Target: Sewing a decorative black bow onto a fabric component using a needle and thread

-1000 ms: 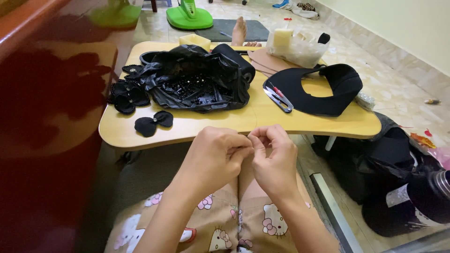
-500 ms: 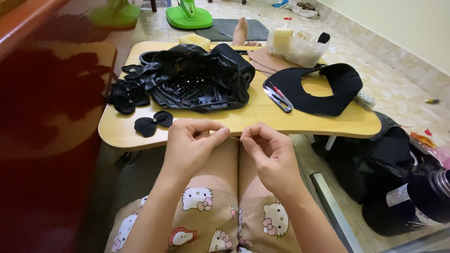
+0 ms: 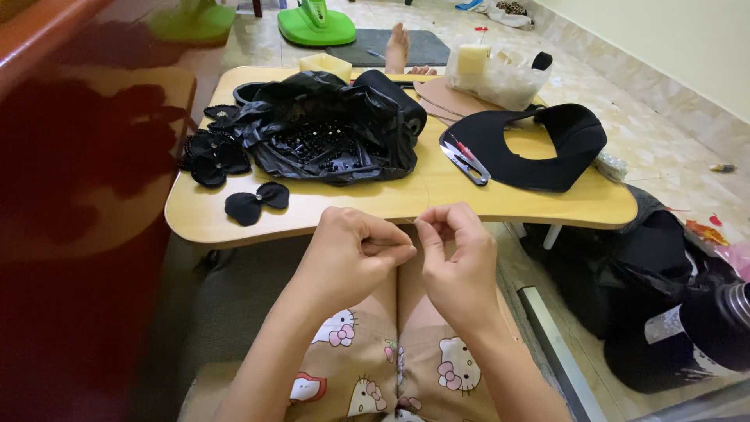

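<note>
My left hand (image 3: pixel 351 254) and my right hand (image 3: pixel 461 266) hover over my lap, just in front of the low wooden table (image 3: pixel 437 195). Both have thumb and forefinger pinched shut, and the fingertips nearly meet. Anything held between them is too fine to see. A single black fabric bow (image 3: pixel 256 202) lies on the table's near left part, closest to my left hand. Small thread snips (image 3: pixel 466 162) lie beyond my right hand, beside a black visor piece (image 3: pixel 539 144).
A crumpled black plastic bag (image 3: pixel 328 133) holding beads fills the table's middle, with more black bows (image 3: pixel 212 152) to its left. A clear plastic tub (image 3: pixel 500 78) stands at the back right. Black bags (image 3: pixel 648 273) sit on the floor at right. Another person's foot (image 3: pixel 398 43) rests beyond the table.
My hands were pressed together, drew apart over my lap, and have now come back close, fingertips almost touching. Nothing on the table has moved.
</note>
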